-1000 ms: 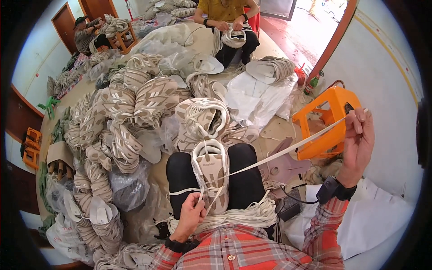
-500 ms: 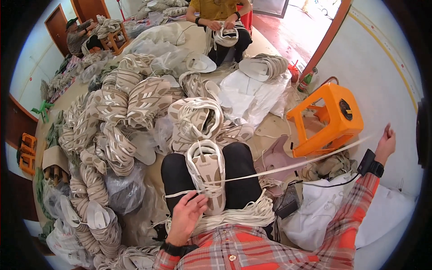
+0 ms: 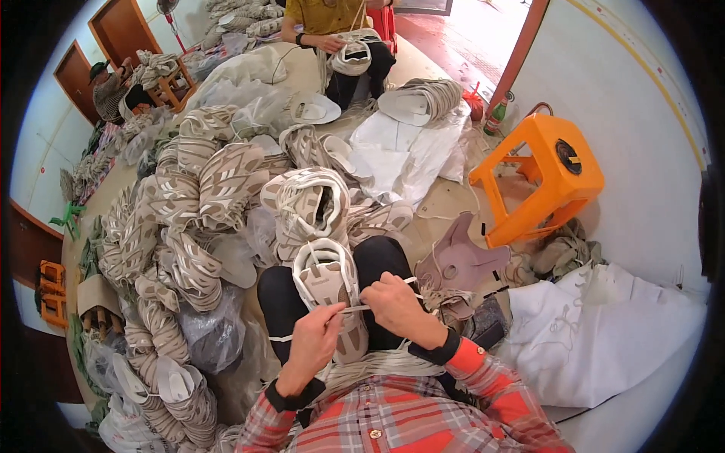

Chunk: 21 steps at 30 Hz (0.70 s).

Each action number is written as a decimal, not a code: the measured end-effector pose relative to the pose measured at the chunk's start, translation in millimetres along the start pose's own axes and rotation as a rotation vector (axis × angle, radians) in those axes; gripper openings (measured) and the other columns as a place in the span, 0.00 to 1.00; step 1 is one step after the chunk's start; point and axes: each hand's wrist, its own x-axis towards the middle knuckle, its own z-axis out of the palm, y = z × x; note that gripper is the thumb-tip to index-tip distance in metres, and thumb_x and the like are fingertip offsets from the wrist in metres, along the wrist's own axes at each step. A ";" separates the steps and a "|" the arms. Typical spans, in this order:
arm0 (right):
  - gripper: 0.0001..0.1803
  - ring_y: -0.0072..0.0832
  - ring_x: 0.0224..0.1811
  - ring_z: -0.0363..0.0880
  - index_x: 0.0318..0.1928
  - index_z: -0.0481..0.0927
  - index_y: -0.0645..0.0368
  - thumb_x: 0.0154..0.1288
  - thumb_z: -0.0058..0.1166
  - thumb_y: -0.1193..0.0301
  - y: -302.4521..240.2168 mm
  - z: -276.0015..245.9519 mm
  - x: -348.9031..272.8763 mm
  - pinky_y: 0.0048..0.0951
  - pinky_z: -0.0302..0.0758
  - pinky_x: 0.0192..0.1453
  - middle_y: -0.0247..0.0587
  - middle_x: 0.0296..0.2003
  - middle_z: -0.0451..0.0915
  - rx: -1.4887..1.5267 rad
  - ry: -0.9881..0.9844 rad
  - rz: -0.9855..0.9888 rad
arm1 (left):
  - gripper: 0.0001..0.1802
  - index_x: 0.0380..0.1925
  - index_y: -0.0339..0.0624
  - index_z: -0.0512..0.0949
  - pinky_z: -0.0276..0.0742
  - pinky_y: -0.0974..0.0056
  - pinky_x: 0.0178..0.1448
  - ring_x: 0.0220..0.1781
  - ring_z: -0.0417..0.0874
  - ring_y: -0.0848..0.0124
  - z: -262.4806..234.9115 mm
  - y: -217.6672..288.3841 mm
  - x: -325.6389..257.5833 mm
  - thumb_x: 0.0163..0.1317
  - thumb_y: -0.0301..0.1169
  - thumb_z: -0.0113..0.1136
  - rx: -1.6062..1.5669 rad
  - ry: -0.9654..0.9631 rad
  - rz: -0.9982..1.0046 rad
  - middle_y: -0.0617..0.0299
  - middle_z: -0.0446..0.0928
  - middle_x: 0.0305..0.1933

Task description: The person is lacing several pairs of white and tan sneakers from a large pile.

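the shoe upper (image 3: 326, 291) lies on the person's lap, between the two black knees. its long side runs away from the person, with the open white-rimmed end pointing up toward the big pile of shoe uppers (image 3: 204, 196) on the floor, and the near end down by the belly.

the left hand (image 3: 316, 340) has its fingers closed on a thin white lace (image 3: 355, 308), pinched just over the lower part of the upper. the right hand (image 3: 394, 302) is also closed on that lace, just beside the left one, and touches the upper's right edge. a loose bit of the lace hangs off to the left, by the knee.

to do this step well, i think the lace should stay flat and not twisted, and both hands should keep close to the upper so it does not slide off the lap. pull gently and evenly.

an orange stool (image 3: 547, 177) stands to the right. another person (image 3: 332, 23) sits far ahead with an upper too.
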 end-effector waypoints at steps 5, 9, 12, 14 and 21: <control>0.07 0.35 0.33 0.68 0.27 0.74 0.57 0.41 0.52 0.75 -10.4 2.8 -2.0 0.33 0.64 0.36 0.38 0.23 0.70 -0.121 -0.010 0.004 | 0.14 0.47 0.31 0.73 0.73 0.70 0.38 0.32 0.79 0.73 20.4 -8.4 12.2 0.63 0.26 0.49 -0.153 -0.069 -0.140 0.55 0.79 0.32; 0.06 0.34 0.34 0.68 0.26 0.73 0.58 0.41 0.52 0.74 -14.6 5.3 9.0 0.33 0.63 0.37 0.38 0.24 0.72 -0.170 -0.055 -0.022 | 0.15 0.48 0.32 0.73 0.73 0.71 0.37 0.32 0.77 0.77 20.1 -6.8 16.6 0.63 0.26 0.49 -0.388 -0.129 -0.262 0.61 0.78 0.31; 0.06 0.35 0.34 0.69 0.26 0.73 0.58 0.42 0.52 0.74 -13.6 11.1 7.5 0.33 0.65 0.38 0.40 0.25 0.73 -0.129 -0.057 -0.020 | 0.15 0.49 0.33 0.73 0.72 0.73 0.35 0.30 0.76 0.79 17.0 -14.1 18.4 0.63 0.26 0.48 -0.553 -0.148 -0.387 0.64 0.78 0.29; 0.06 0.37 0.34 0.70 0.26 0.72 0.59 0.42 0.52 0.75 -10.9 11.6 4.5 0.34 0.66 0.38 0.42 0.25 0.73 -0.090 -0.066 0.005 | 0.16 0.49 0.34 0.73 0.71 0.72 0.34 0.29 0.76 0.79 11.9 -13.6 20.8 0.62 0.27 0.49 -0.384 -0.159 -0.329 0.63 0.77 0.27; 0.07 0.42 0.29 0.71 0.27 0.69 0.61 0.43 0.49 0.80 -11.8 19.3 2.3 0.38 0.69 0.34 0.45 0.20 0.70 0.010 0.008 0.176 | 0.11 0.36 0.35 0.74 0.73 0.56 0.30 0.25 0.79 0.54 16.1 -11.0 43.9 0.56 0.30 0.52 0.354 -0.158 0.111 0.48 0.76 0.23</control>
